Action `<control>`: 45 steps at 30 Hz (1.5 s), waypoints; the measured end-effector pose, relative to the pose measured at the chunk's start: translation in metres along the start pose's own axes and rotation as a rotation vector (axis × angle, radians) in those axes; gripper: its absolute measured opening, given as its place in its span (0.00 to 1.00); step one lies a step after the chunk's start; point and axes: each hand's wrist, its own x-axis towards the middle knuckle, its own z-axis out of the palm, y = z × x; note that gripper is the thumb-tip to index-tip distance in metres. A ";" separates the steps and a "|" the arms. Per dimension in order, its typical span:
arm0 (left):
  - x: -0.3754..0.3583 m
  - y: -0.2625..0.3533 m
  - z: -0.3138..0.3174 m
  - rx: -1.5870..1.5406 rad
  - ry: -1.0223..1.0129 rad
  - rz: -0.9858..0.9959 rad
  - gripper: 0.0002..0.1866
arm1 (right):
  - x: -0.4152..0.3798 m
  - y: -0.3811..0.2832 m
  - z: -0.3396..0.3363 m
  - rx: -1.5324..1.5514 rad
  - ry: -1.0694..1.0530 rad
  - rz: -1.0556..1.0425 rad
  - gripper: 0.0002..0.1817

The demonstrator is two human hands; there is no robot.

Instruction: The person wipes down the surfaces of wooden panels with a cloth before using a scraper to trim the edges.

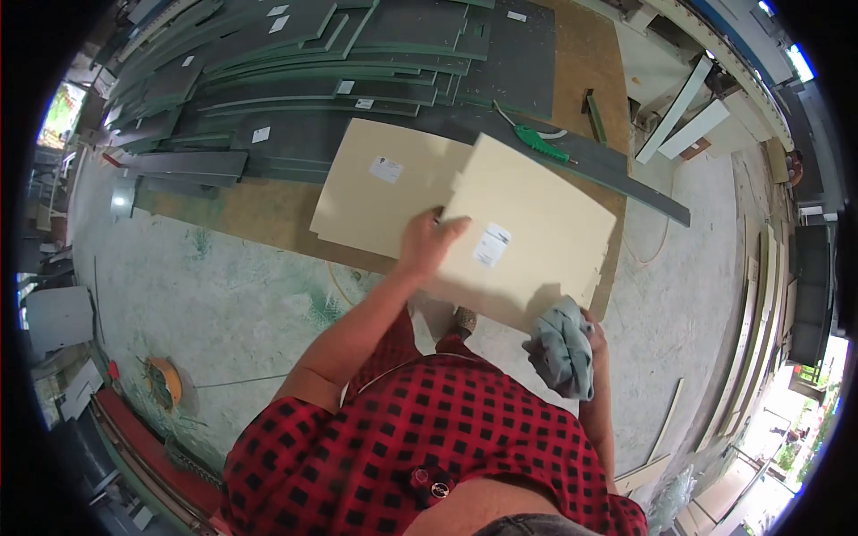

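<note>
A cream board [545,210] with a white label is tilted above the worktable in front of me. My left hand [429,239] is closed on its left edge, thumb on the upper face and the other fingers hidden. Bunched in my right hand [596,334] is a grey cloth [563,347], just at the board's near right corner; it covers most of those fingers. Under and left of the held board lies another cream board [380,183], also labelled, flat on the table.
Stacks of dark grey boards [331,89] with green edges and white labels cover the table's far left. A green air blow gun [539,143] with its hose lies behind the held board. Long strips [751,322] line the right side, and an orange round object [164,382] sits on the floor [241,295].
</note>
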 end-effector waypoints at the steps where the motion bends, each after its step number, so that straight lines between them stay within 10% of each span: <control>1: 0.011 -0.009 -0.018 0.056 0.047 0.070 0.28 | 0.009 -0.001 0.010 -0.001 -0.022 -0.008 0.27; 5: 0.044 -0.008 -0.105 0.312 0.101 -0.006 0.28 | 0.077 0.030 0.058 -0.538 -0.064 -0.069 0.32; 13: 0.094 -0.039 -0.215 0.504 0.180 -0.095 0.33 | 0.102 -0.007 0.185 -0.059 -0.261 0.067 0.42; 45: 0.111 -0.092 -0.207 0.819 0.302 -0.056 0.36 | 0.087 0.004 0.152 0.144 -0.135 0.151 0.38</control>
